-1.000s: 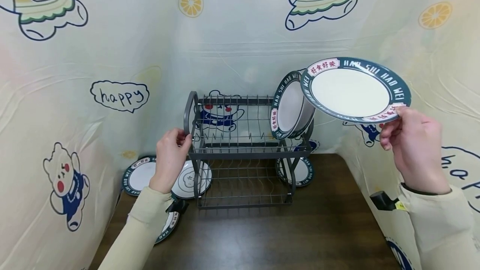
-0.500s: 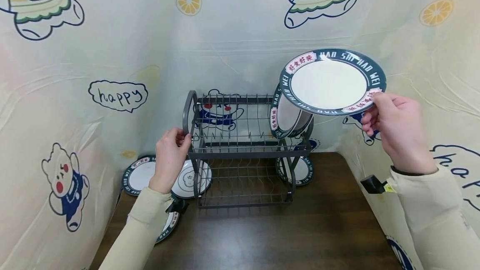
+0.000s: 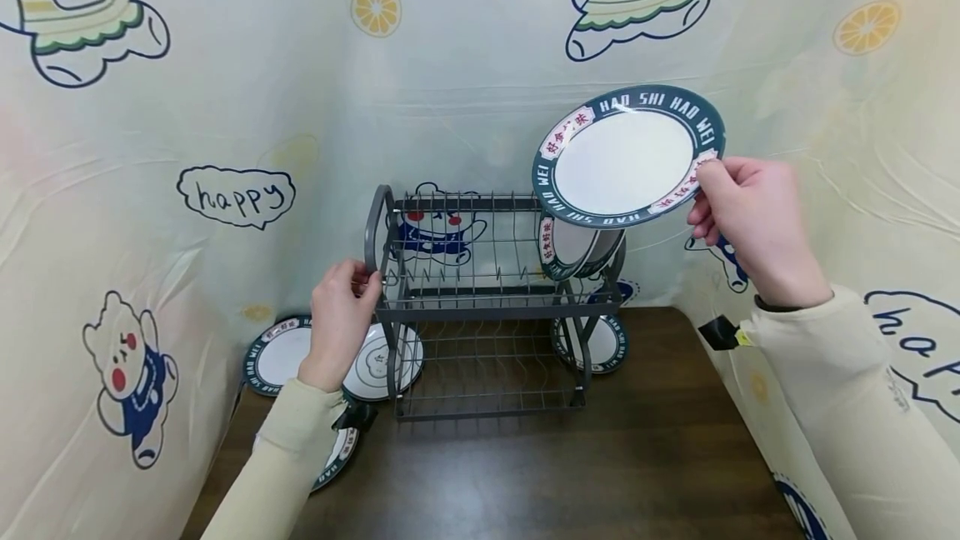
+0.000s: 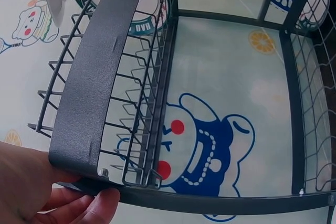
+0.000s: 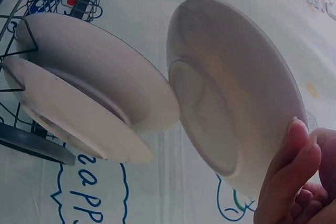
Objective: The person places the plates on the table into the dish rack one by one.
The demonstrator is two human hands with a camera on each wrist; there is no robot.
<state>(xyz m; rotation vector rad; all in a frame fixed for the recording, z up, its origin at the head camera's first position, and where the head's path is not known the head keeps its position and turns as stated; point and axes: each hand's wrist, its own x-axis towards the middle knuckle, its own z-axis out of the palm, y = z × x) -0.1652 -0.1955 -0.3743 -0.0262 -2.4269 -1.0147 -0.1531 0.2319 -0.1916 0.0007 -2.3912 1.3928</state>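
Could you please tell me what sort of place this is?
Probably a screened-off tabletop workspace, perhaps not a real kitchen: cartoon-printed sheeting hangs behind and beside the brown table, on which a two-tier dish rack stands.

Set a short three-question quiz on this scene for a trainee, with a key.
1. True or false: the left hand grips the rack.
2. Where does the right hand hold the raised plate? A: at its centre; B: by its rim; C: by its foot ring.
3. Fill in: the two plates in the rack stand in its ____ tier.

Key: 1. True. 2. B. 3. Upper.
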